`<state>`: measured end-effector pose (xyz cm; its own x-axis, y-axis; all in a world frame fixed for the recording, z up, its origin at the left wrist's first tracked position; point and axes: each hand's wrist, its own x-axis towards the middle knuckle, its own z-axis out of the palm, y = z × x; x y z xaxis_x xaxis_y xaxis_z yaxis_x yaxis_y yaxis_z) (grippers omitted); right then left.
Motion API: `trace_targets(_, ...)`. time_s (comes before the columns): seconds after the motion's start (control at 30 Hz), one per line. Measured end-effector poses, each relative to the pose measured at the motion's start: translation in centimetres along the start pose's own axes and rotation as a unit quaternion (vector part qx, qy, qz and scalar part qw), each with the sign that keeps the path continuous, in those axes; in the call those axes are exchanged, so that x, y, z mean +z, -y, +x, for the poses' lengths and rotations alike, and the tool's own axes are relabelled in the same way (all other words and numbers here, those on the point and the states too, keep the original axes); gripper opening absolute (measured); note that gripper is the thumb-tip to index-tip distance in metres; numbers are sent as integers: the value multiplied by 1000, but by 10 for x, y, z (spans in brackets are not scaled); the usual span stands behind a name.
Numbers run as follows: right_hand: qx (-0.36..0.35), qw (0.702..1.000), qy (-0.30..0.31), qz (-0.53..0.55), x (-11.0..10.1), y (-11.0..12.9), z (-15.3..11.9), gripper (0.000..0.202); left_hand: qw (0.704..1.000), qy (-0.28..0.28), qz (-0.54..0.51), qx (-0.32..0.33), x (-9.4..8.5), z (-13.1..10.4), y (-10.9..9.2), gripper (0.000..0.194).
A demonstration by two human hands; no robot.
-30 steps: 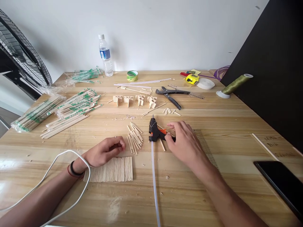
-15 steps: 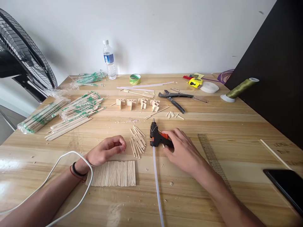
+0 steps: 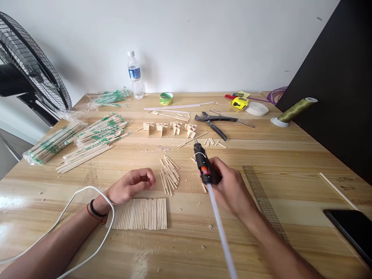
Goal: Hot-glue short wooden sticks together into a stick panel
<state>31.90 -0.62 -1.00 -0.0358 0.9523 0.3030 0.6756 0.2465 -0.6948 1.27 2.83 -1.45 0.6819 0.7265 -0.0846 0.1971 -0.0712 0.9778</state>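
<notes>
My right hand (image 3: 229,182) grips a black hot glue gun (image 3: 203,162) by its handle, lifted off the table with the nozzle pointing away from me. A long translucent glue stick (image 3: 221,228) trails from its back end. My left hand (image 3: 132,186) rests with fingers curled loosely toward the thumb, and nothing shows in them. Just below it lies a flat panel of short wooden sticks (image 3: 139,214), side by side, its left part under my wrist. To the right of that hand is a loose pile of cut sticks (image 3: 169,174); several more lie partly hidden behind the glue gun.
Small stick assemblies (image 3: 161,128) stand in a row beyond, near black cutters (image 3: 215,124). Wrapped stick bundles (image 3: 99,130) lie left, by a fan (image 3: 31,66). A ruler (image 3: 263,197) and a phone (image 3: 348,230) are at right. A white cable (image 3: 99,248) crosses my left forearm.
My right hand has closed around the glue gun's handle, raised it from the table and turned it upright, shifting it right. The glue stick swung right too. My left hand has barely moved.
</notes>
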Motion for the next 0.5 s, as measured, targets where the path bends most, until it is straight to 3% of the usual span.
trace_targets(0.33,-67,997,6,24,8,10,-4,26,998,-9,66,11,10,-2,-3,13)
trace_targets(0.5,-80,996,-6,43,8,11,-3,24,959,-60,263,82,22,-5,-6,36)
